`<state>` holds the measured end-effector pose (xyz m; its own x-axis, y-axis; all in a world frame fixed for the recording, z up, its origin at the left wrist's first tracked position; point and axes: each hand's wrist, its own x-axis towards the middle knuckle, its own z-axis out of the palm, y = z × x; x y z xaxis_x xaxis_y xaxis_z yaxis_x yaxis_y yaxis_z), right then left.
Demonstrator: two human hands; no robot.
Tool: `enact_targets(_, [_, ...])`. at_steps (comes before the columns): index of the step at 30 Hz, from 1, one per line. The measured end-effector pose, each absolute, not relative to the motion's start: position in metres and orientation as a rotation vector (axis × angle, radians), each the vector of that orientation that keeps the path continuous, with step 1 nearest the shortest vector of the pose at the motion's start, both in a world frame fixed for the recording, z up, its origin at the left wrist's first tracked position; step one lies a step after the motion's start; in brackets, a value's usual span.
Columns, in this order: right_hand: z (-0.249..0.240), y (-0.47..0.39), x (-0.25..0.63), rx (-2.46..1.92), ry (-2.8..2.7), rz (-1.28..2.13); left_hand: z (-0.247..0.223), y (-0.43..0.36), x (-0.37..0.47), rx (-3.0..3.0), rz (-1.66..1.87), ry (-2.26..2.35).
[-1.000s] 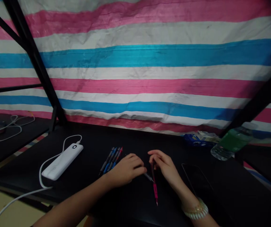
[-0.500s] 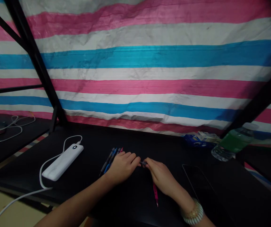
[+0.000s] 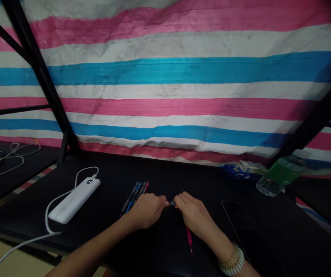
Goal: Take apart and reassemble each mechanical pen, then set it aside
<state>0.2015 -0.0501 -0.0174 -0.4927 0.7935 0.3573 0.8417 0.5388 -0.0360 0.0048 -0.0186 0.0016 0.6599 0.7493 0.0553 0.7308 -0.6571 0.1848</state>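
On the black bench (image 3: 182, 173), left hand (image 3: 148, 209) curled, grip unclear, right hand (image 3: 192, 209) pinching, pink pen (image 3: 188, 237) partly hidden beside it, grey piece (image 3: 172, 203) between hands: loose pinch could drop the piece, dragging wrist could roll the pen.

Blk tabletop (image 3: 110, 165): white pwr bank (image 3: 74, 201) w/ cable (image 3: 45, 220) laid at L; pens (image 3: 129, 199) grouped nr ctr; pink pen (image 3: 189, 239) set apart; phone (image 3: 243, 227), blue pkt (image 3: 236, 172), bottle (image 3: 283, 173) placed at R.

Both hands (image 3: 148, 211) (image 3: 194, 215) close together, seemingly curled.
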Motion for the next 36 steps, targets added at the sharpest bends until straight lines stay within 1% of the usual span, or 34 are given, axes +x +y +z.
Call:
enact_targets(3, [-0.018,-0.049,0.201,-1.250,-2.432,-0.304,0.001,-0.011,-0.001,2.525,0.252,1.101])
enact_targets(7, [-0.019,-0.049,0.201,-1.115,-2.401,-0.355,-0.002,-0.004,-0.006,2.313,0.217,0.903])
enact_targets(9, [-0.018,-0.050,0.202,-1.100,-2.364,-0.282,-0.004,-0.004,-0.007,2.359,0.237,0.963])
enact_targets(13, [-0.014,-0.050,0.205,-1.236,-2.161,0.061,-0.004,-0.009,-0.005,2.707,0.395,1.242])
enact_targets(17, [-0.015,-0.047,0.208,-1.334,-2.063,0.290,-0.003,-0.011,-0.004,2.957,0.444,1.170])
enact_targets(21, [-0.020,-0.042,0.208,-1.362,-1.983,0.442,-0.004,-0.011,-0.006,3.019,0.426,1.152])
enact_targets(24, [-0.020,-0.042,0.208,-1.400,-1.912,0.475,-0.005,-0.011,-0.006,3.033,0.448,1.140])
enact_targets(30, [-0.014,-0.044,0.208,-1.230,-1.977,0.509,-0.003,-0.013,-0.007,3.030,0.547,1.163])
enact_targets(36, [-0.018,-0.042,0.211,-1.272,-1.938,0.527,-0.002,-0.014,-0.008,2.983,0.602,1.128])
